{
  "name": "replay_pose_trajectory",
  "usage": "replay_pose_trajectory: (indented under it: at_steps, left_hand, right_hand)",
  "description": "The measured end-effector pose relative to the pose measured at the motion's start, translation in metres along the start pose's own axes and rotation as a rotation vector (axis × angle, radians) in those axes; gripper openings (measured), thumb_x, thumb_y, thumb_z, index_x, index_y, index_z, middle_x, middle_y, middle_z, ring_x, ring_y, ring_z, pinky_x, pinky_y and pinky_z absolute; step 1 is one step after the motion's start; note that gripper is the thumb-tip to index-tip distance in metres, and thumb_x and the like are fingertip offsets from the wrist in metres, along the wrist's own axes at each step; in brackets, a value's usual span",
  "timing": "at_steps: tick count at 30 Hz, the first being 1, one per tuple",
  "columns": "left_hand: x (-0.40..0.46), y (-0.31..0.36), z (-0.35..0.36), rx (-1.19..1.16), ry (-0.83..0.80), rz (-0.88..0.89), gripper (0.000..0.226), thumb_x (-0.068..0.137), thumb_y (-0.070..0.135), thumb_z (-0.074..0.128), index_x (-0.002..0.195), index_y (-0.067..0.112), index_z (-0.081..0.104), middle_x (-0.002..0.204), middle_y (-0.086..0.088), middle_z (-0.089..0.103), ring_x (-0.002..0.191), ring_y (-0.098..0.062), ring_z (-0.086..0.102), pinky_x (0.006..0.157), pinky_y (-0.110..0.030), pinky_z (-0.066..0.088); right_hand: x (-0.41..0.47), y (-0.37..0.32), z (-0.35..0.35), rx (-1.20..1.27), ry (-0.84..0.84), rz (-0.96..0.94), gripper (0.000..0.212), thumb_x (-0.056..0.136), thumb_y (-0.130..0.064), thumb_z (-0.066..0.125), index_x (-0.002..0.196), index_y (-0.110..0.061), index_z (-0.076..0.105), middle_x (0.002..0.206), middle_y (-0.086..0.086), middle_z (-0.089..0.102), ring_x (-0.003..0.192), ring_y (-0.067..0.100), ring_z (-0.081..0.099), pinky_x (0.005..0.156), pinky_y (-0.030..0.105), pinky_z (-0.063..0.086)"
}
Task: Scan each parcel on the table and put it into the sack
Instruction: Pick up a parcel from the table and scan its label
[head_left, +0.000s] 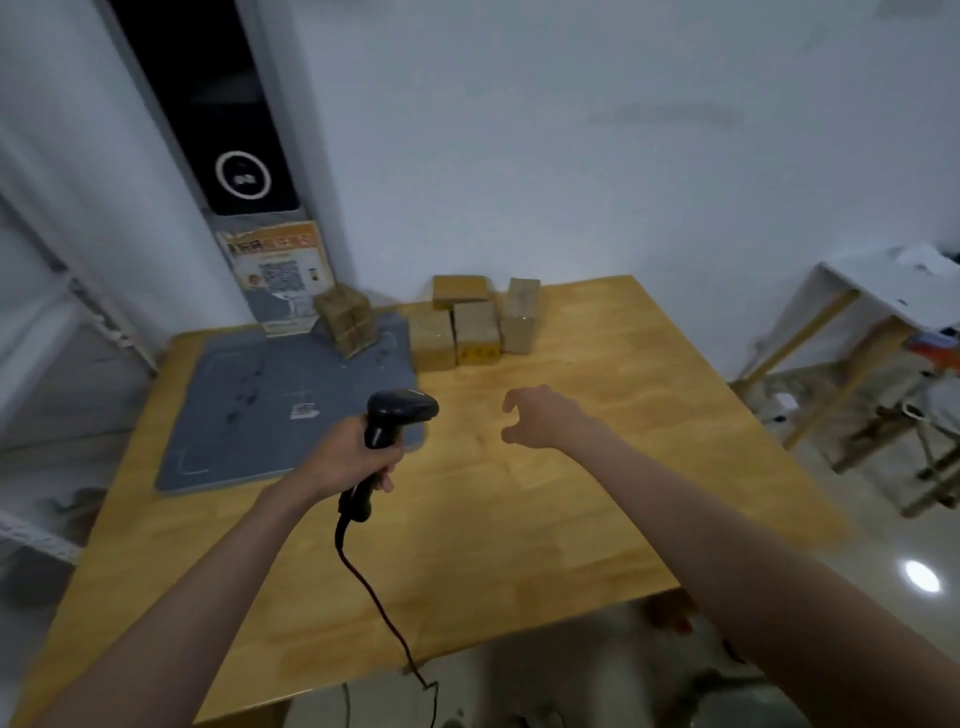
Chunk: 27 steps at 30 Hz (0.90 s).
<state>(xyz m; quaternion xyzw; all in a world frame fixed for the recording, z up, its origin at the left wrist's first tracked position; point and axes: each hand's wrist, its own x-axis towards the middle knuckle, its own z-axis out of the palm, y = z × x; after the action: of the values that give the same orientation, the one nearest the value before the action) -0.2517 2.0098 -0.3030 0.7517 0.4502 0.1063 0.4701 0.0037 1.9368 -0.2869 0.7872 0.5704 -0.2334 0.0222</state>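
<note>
A black scanner (400, 415) was gripped by the left hand (348, 460) at the centre of the frame, its cable (374, 597) trailing off the near table (571, 493) edge. The right hand (545, 418) was held empty above the tabletop, fingers loosely curled. Four parcels (475, 325) were clustered above both hands, well apart from them; a fifth parcel (347, 318) was tilted on the grey mat (244, 410) at upper left. Labels were blurred beyond reading.

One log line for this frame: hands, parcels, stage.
left hand grips scanner | right hand empty, reaching | parcels on table | stage: pre-pick
</note>
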Motion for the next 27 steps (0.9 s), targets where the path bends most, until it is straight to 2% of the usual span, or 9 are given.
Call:
replay_pose_trajectory:
  at_steps: [7, 11, 15, 18, 22, 25, 27]
  left_hand:
    - [0.005, -0.041, -0.046, -0.076, 0.139, -0.104, 0.012, 0.093, 0.010, 0.067, 0.086, 0.001, 0.061, 0.075, -0.016, 0.070, 0.065, -0.030, 0.073, 0.077, -0.049, 0.061]
    - [0.020, -0.057, -0.066, -0.071, 0.199, -0.155, 0.012, 0.092, 0.008, 0.066, 0.088, -0.001, 0.060, 0.080, -0.023, 0.069, 0.065, -0.031, 0.073, 0.075, -0.048, 0.060]
    - [0.043, -0.068, -0.081, -0.088, 0.237, -0.247, 0.017, 0.090, 0.005, 0.066, 0.101, -0.007, 0.059, 0.083, -0.024, 0.069, 0.066, -0.028, 0.074, 0.069, -0.039, 0.061]
    - [0.066, -0.072, -0.096, -0.075, 0.265, -0.287, 0.016, 0.090, 0.005, 0.066, 0.100, -0.006, 0.061, 0.081, -0.020, 0.071, 0.067, -0.026, 0.074, 0.063, -0.031, 0.060]
    - [0.099, -0.072, -0.114, -0.092, 0.319, -0.318, 0.009, 0.091, 0.008, 0.067, 0.095, 0.001, 0.065, 0.080, -0.020, 0.073, 0.066, -0.026, 0.073, 0.065, -0.033, 0.061]
    - [0.128, -0.075, -0.129, -0.099, 0.320, -0.344, 0.007, 0.092, 0.012, 0.068, 0.093, 0.007, 0.064, 0.079, -0.017, 0.073, 0.063, -0.021, 0.072, 0.062, -0.031, 0.059]
    - [0.149, -0.082, -0.141, -0.105, 0.313, -0.354, 0.009, 0.090, 0.011, 0.069, 0.094, 0.005, 0.064, 0.078, -0.015, 0.073, 0.065, -0.022, 0.073, 0.063, -0.030, 0.059]
  right_hand:
    - [0.056, -0.062, -0.010, -0.034, -0.032, -0.134, 0.047, 0.097, -0.033, 0.061, 0.139, -0.016, 0.051, 0.142, 0.007, 0.052, 0.129, 0.029, 0.050, 0.096, 0.039, 0.046]
    - [0.098, -0.088, -0.015, -0.050, -0.052, -0.200, 0.042, 0.096, -0.033, 0.061, 0.133, -0.012, 0.057, 0.134, 0.007, 0.060, 0.120, 0.029, 0.058, 0.098, 0.044, 0.052]
    - [0.151, -0.104, -0.021, -0.085, -0.083, -0.254, 0.042, 0.095, -0.035, 0.061, 0.128, -0.010, 0.061, 0.128, 0.011, 0.063, 0.111, 0.030, 0.063, 0.094, 0.048, 0.056]
    - [0.194, -0.114, -0.028, -0.119, -0.103, -0.304, 0.043, 0.097, -0.032, 0.057, 0.131, -0.006, 0.060, 0.128, 0.014, 0.065, 0.111, 0.030, 0.065, 0.094, 0.046, 0.056]
    - [0.248, -0.130, -0.033, -0.121, -0.120, -0.360, 0.041, 0.099, -0.033, 0.056, 0.131, -0.009, 0.058, 0.132, 0.010, 0.058, 0.115, 0.028, 0.060, 0.094, 0.043, 0.054]
    - [0.287, -0.142, -0.034, -0.042, -0.113, -0.363, 0.027, 0.095, -0.025, 0.058, 0.111, -0.004, 0.064, 0.118, 0.015, 0.061, 0.105, 0.030, 0.065, 0.075, 0.035, 0.052]
    - [0.311, -0.150, -0.036, -0.025, -0.104, -0.362, 0.026, 0.094, -0.022, 0.060, 0.112, -0.004, 0.063, 0.112, 0.013, 0.062, 0.105, 0.030, 0.065, 0.072, 0.033, 0.049]
